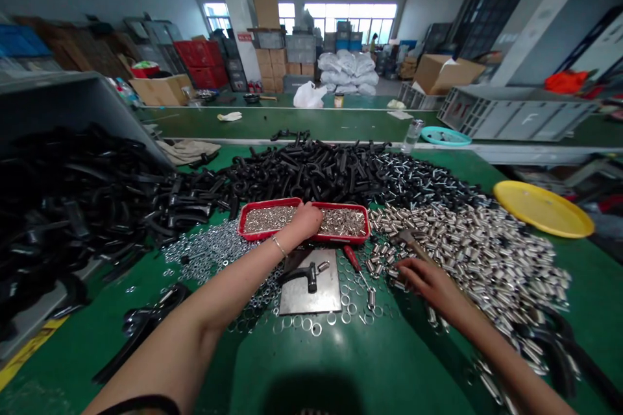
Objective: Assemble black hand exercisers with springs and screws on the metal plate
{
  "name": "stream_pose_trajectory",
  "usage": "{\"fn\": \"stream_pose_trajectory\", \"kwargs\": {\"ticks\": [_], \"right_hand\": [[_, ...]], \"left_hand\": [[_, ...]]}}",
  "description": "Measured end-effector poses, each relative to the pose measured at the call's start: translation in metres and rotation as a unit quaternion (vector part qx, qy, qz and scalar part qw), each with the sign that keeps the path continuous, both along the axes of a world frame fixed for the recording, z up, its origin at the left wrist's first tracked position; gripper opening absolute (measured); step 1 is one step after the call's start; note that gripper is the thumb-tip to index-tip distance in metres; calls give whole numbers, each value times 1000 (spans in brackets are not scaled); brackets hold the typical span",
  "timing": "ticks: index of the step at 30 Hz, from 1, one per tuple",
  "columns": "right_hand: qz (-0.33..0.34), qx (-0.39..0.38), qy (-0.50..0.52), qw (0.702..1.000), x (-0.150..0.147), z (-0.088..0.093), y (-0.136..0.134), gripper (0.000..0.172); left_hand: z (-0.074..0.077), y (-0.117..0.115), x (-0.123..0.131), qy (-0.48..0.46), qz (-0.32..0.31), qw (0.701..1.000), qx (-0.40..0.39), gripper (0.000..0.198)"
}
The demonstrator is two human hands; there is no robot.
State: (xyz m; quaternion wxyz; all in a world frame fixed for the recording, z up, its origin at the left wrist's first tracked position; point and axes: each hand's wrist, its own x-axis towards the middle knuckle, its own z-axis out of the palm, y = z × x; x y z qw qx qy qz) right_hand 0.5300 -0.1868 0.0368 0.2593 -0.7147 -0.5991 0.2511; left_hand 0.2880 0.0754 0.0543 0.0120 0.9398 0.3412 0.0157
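Note:
My left hand point(307, 222) reaches into a red divided tray point(304, 240) of small metal parts. Its fingers point down and away, so what they hold is hidden. My right hand point(422, 277) is by the loose metal cylinders point(487, 253), fingers slightly bent and apart, with nothing visible in them. Between the hands, a black curved handle part point(304, 277) and one small cylinder point(324, 266) lie on a flat metal plate point(311, 298). A red-handled screwdriver point(351, 258) rests right of the plate, and a hammer point(411, 241) lies beyond my right hand.
Black handle parts point(311, 168) heap behind the tray. Loose nuts point(204, 253) spread at left, with metal rings point(306, 323) around the plate. A grey bin point(97, 97) of black parts tilts at far left. At right lies a yellow lid point(542, 207); a clear bottle point(413, 135) stands behind.

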Motion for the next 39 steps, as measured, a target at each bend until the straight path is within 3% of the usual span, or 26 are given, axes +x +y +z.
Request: {"fn": "stream_pose_trajectory", "kwargs": {"ticks": [3, 6, 10, 14, 16, 18, 21, 23, 25, 27, 30, 33, 35, 39], "right_hand": [[-51, 52, -257, 964, 36, -11, -8, 28], [-59, 31, -386, 920, 54, -24, -18, 27], [-45, 6, -377, 925, 62, -37, -10, 25], [-88, -83, -261, 958, 81, -33, 20, 28], [-96, -135, -191, 968, 93, -23, 30, 31], [-105, -134, -165, 971, 99, -9, 31, 32], [-157, -37, -141, 977, 80, 13, 18, 34], [-168, -10, -11, 986, 49, 23, 7, 40], [-123, -61, 173, 975, 11, 26, -1, 43], [-78, -106, 258, 957, -25, 22, -4, 43], [-46, -117, 276, 953, -63, 11, -2, 40], [-26, -106, 274, 955, -79, 1, 4, 37], [-11, -99, 251, 963, -81, -4, 9, 35], [22, -82, 166, 982, -80, -11, 16, 33]], "left_hand": [[-9, 5, 6, -3, -2, 1000, -5, 15], [-14, 0, 1, -35, 6, 999, -3, 16], [-15, -6, -1, -91, 56, 994, -6, 17], [-10, -13, -2, -141, 95, 985, -17, 20], [-8, -24, -12, -195, 68, 977, -45, 18], [-8, -38, -31, -265, 18, 960, -89, 14], [-14, -59, -66, -326, 1, 929, -174, 9], [-20, -69, -83, -324, 34, 918, -226, 9], [-27, -74, -90, -300, 57, 920, -247, 15], [-33, -76, -90, -251, 65, 938, -229, 22], [-40, -78, -85, -162, 73, 969, -170, 24], [-41, -79, -80, -100, 63, 985, -125, 24], [-38, -79, -78, -74, 11, 993, -86, 23], [-29, -76, -73, -32, -159, 987, -22, 25]]}}
